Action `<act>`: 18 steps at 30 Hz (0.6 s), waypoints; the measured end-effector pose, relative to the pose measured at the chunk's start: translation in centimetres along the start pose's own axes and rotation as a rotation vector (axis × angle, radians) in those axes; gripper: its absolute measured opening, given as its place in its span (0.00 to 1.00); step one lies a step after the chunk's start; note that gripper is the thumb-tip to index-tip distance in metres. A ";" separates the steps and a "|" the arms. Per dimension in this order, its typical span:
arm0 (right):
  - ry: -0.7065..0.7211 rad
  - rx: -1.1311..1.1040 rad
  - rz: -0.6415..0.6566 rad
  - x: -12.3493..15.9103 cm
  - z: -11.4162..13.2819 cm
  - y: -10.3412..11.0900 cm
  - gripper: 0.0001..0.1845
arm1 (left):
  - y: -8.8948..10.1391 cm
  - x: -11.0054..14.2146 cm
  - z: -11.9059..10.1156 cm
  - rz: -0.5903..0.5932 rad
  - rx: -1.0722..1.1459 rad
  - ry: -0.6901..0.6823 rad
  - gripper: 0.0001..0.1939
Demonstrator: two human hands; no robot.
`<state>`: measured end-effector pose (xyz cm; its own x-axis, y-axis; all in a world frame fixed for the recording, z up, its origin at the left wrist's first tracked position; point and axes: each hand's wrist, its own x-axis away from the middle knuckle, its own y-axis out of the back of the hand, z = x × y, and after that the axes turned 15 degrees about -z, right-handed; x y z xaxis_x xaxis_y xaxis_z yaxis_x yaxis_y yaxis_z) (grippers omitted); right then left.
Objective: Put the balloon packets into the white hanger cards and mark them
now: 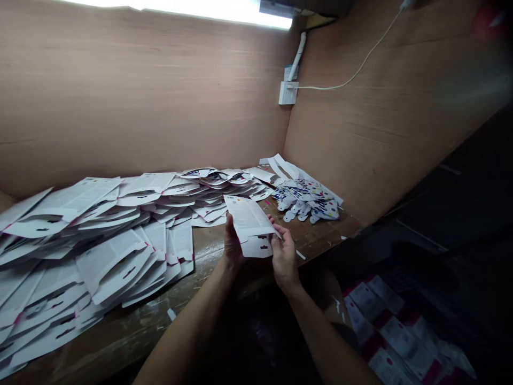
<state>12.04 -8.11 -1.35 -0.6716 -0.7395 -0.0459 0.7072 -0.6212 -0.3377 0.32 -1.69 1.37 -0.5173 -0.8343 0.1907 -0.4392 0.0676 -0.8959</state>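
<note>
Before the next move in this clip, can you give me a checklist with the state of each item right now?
1. Left hand gripping the white packet at its edge: ok.
2. Right hand steadying the opposite edge: ok.
3. Packet's hang-hole end in view, nearest the wearer: ok.
4. Packet's contents, if any: cannot tell; its inside is hidden.
5. Table free of loose bits: not ok; a white scrap lies beside the right hand.
6. Packet pile neatly squared: not ok; it overlaps unevenly on the left.
</note>
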 end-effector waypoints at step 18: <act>0.895 0.720 0.231 0.3 1.8 1.5 0.16 | 0.4 -1.2 0.3 -0.188 0.008 -0.084 0.48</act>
<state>13.26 -9.71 -0.18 -0.2234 -0.5859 -0.7790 0.6022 -0.7114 0.3624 1.02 -0.80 0.65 -0.3635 -0.8745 0.3210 -0.5159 -0.0979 -0.8510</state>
